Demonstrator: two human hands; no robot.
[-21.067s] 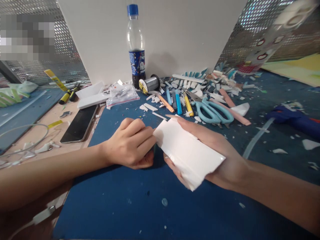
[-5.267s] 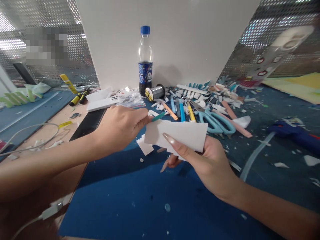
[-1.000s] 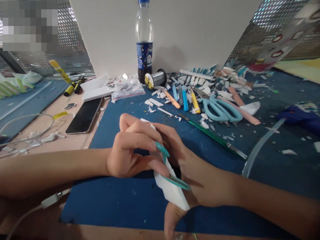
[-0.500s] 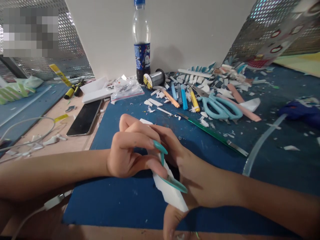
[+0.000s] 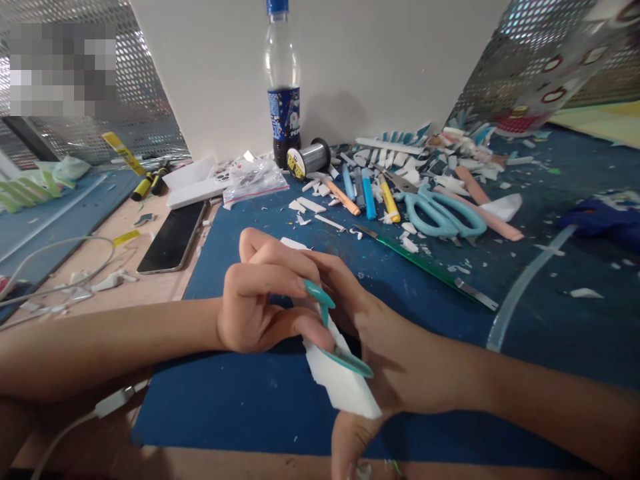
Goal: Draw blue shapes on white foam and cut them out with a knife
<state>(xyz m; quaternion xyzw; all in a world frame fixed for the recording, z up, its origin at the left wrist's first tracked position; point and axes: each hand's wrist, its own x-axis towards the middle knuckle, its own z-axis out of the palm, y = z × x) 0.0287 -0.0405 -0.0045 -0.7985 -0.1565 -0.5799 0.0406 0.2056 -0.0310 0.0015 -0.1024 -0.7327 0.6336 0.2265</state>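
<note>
Since about five seconds ago, the white piece (image 5: 345, 390) has turned from lying broadside to sloping, its torn edge toward the viewer; over the last second, almost no shift. Now held just above the blue mat (image 5: 225, 400). Right hand (image 5: 400, 353) clamped round it, thumb at near end. Left hand (image 5: 270, 293) bent over its face, touching; cannot tell whether gripping. Green-handled knife (image 5: 425, 265) now lies on the mat, in neither hand: fingers, not blade, seem at work.
</note>
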